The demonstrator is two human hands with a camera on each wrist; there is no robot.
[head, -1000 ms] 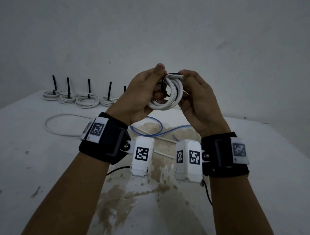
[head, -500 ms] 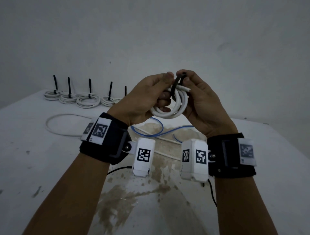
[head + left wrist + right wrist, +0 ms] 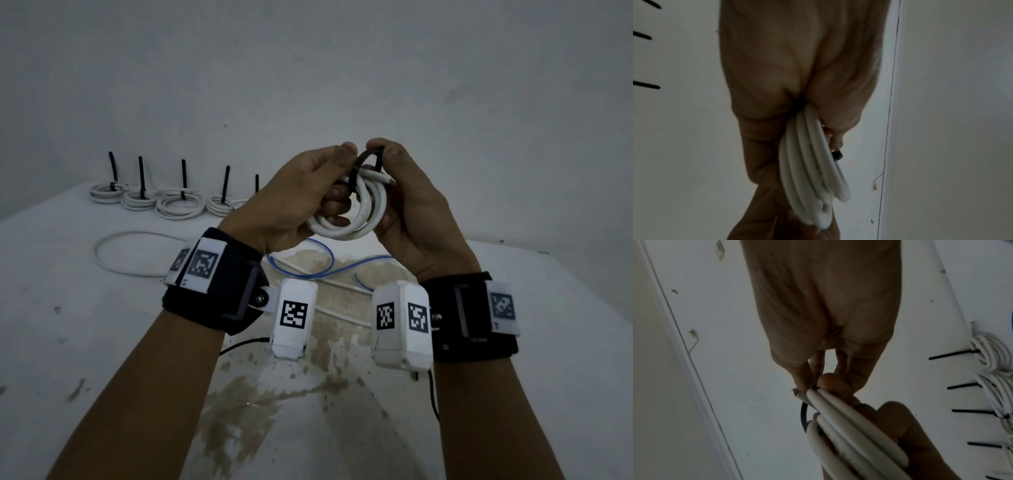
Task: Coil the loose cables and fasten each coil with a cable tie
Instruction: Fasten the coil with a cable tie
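A white cable coil (image 3: 356,212) hangs in the air between both hands, above the table. My left hand (image 3: 308,198) grips the coil's left side, fingers curled through its loops. A black cable tie (image 3: 363,162) arcs over the top of the coil. My right hand (image 3: 407,202) pinches the tie at the coil's top right between thumb and fingers. In the left wrist view the white cable coil (image 3: 813,175) runs edge-on out of my fist, with the tie's black head (image 3: 837,155) beside it. In the right wrist view the black cable tie (image 3: 804,415) loops beside the white cable coil (image 3: 849,423).
Several tied white coils (image 3: 178,204) with upright black tie tails line the table's far left. A loose white cable (image 3: 126,255) loops behind my left wrist. A blue cable (image 3: 322,260) and thin white cables lie on the stained table (image 3: 548,308) under the hands.
Both hands shifted slightly right with the coil. The black tie, earlier tucked among the fingers, now stands up as an arc over the coil's top between my fingertips.
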